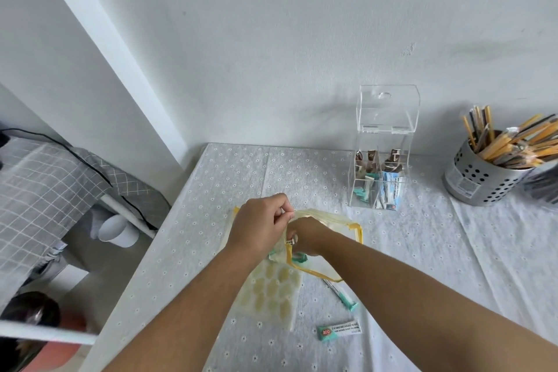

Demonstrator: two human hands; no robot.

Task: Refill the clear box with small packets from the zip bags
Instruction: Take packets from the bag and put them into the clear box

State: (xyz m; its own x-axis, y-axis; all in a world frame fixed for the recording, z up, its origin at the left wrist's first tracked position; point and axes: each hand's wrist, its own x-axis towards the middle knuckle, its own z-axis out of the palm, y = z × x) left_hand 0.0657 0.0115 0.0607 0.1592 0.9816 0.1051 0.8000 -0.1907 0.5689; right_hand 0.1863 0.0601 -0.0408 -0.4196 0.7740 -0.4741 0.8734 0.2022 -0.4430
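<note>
A yellow-edged zip bag (329,222) with a pale fruit print lies open on the table in front of me. My left hand (261,222) pinches its upper rim and holds the mouth open. My right hand (305,235) is pushed into the bag among teal-tipped packets; what its fingers hold is hidden. The clear box (382,160) stands at the back right with its lid raised, holding brown packets above and teal and blue ones below. Two loose packets lie near me: a teal-tipped stick (341,296) and a flat white and green one (339,331).
A perforated metal cup (477,178) full of wrapped sticks stands at the far right. The table (211,178) with its flowered cloth meets the wall behind; its left edge drops to the floor, where a grey checked cover (45,184) lies.
</note>
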